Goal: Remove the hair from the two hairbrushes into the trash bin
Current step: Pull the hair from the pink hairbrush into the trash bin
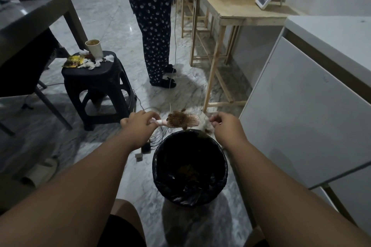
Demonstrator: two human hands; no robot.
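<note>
My left hand (138,124) grips the handle of a pink hairbrush (189,121), held level above the far rim of the trash bin (158,158). Brown hair (176,116) is still tangled in the brush's bristles near the handle. My right hand (223,124) is just right of the brush head, fingers pinched on a thin clump of brown hair (207,129) that hangs over the bin's far edge. The bin is round, lined with a black bag, and some brown hair lies at its bottom. Only one hairbrush is in view.
A black plastic stool (96,78) with a paper cup, tissues and a wrapper stands to the left. A person in patterned trousers (156,46) stands beyond it. A wooden table (230,6) and a white cabinet (301,106) are on the right. Cables and a plug (145,147) lie by the bin.
</note>
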